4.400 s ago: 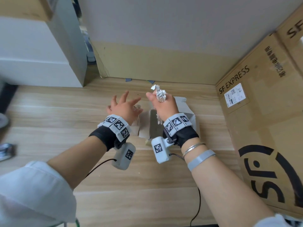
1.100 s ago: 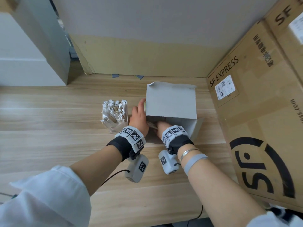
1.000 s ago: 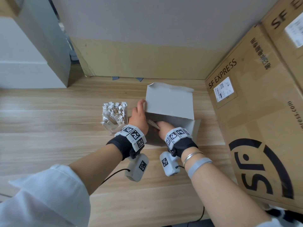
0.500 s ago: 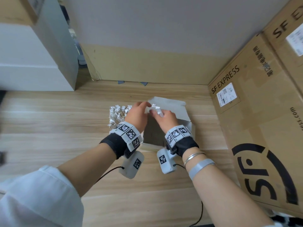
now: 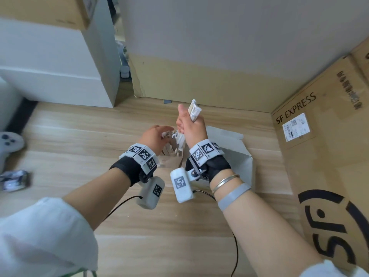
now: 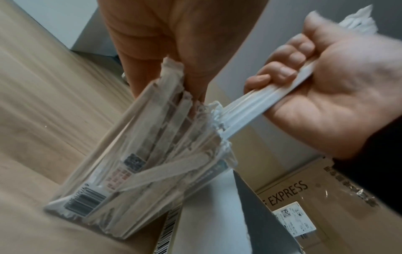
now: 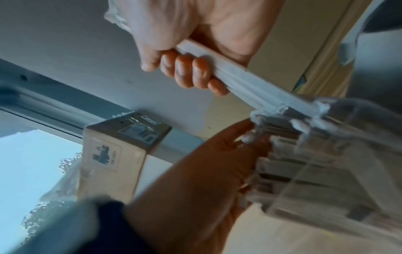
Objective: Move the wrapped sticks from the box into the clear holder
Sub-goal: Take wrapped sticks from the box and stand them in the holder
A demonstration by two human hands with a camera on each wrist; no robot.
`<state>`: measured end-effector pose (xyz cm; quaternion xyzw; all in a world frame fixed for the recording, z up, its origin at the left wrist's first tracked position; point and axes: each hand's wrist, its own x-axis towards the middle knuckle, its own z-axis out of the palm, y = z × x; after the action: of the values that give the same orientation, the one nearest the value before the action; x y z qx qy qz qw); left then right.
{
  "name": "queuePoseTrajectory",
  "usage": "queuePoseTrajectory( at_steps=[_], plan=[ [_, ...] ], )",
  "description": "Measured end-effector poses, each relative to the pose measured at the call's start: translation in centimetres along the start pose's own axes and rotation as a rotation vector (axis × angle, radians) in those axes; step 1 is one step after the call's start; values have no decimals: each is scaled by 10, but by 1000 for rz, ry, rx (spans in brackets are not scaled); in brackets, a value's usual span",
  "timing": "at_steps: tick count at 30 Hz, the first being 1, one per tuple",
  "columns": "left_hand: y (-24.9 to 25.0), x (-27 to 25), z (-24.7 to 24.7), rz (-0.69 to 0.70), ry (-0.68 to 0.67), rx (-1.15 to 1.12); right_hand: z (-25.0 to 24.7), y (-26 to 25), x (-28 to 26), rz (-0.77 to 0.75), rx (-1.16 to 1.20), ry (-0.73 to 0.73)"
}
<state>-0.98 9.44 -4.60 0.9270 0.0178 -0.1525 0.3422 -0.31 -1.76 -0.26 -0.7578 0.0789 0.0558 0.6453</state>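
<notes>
My right hand (image 5: 189, 124) grips a bundle of white wrapped sticks (image 5: 194, 111) in a fist. The bundle's lower ends (image 6: 250, 113) reach the mouth of the clear holder (image 6: 141, 171), which stands on the wooden surface, crowded with wrapped sticks. My left hand (image 5: 159, 134) is at the holder's left. Its straight fingers (image 6: 191, 60) touch the tops of the sticks standing inside. The open grey box (image 5: 237, 154) lies just right of the holder, and my right wrist hides its inside. In the right wrist view the bundle (image 7: 250, 86) slants down to the holder (image 7: 326, 163).
A big SF EXPRESS carton (image 5: 319, 156) fills the right side. A cardboard panel (image 5: 199, 82) and wall close off the back, and a white cabinet (image 5: 60, 66) stands back left. A grey game controller (image 5: 8, 142) and a crumpled wrapper (image 5: 14, 179) lie far left.
My right hand came up out of the box with a bundle of sticks and carried it left to the holder. My left hand left the box flap and moved onto the holder's sticks.
</notes>
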Motion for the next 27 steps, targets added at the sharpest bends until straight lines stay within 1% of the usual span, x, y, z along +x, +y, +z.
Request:
queuePoseTrajectory(
  at_steps=[4, 5, 7, 9, 10, 11, 13, 14, 15, 16, 18, 19, 20, 21, 22, 24, 25, 26, 27],
  plan=[
    [-1, -2, -1, -29, 21, -37, 7, 11, -3, 93, -118, 14],
    [-2, -3, -1, -42, 25, -53, 7, 13, -5, 103, -181, 15],
    [-3, -3, -2, -63, 11, -68, 4, 18, -7, 122, -417, -8],
    [-4, -2, -3, -75, -19, -75, -1, 27, -8, 179, -657, -63],
    [-4, -1, -3, -79, -30, -79, -3, 31, -9, 164, -728, -67],
    [-4, 0, -4, -80, -38, -81, -4, 34, -9, 104, -771, -51],
    [-5, 1, -4, -77, -49, -74, -5, 37, -7, -39, -752, 18],
    [-5, 1, -4, -74, -50, -70, -6, 36, -6, -76, -732, 30],
    [-4, 1, -3, -73, -50, -70, -6, 37, -5, -83, -747, 4],
    [-3, 1, -4, -76, -54, -78, -7, 38, -5, -61, -803, -54],
    [-3, 2, -4, -87, -72, -104, -7, 43, -7, 13, -998, -193],
    [-3, 3, -4, -94, -84, -106, -6, 46, -9, 30, -1081, -245],
    [-3, 3, -4, -100, -93, -95, -6, 48, -9, 26, -1115, -270],
    [-3, 4, -4, -107, -97, -77, -6, 48, -9, 6, -1095, -274],
    [-4, 4, -4, -117, -101, -60, -6, 47, -9, -14, -1017, -246],
    [-5, 4, -4, -143, -118, -45, -10, 40, -8, -11, -779, -108],
    [-5, 3, -3, -162, -129, -48, -12, 37, -7, 17, -712, -53],
    [-6, 3, -3, -186, -140, -61, -14, 34, -7, 66, -715, -35],
    [-6, 2, -3, -212, -150, -84, -15, 33, -7, 126, -761, -54]
  ],
)
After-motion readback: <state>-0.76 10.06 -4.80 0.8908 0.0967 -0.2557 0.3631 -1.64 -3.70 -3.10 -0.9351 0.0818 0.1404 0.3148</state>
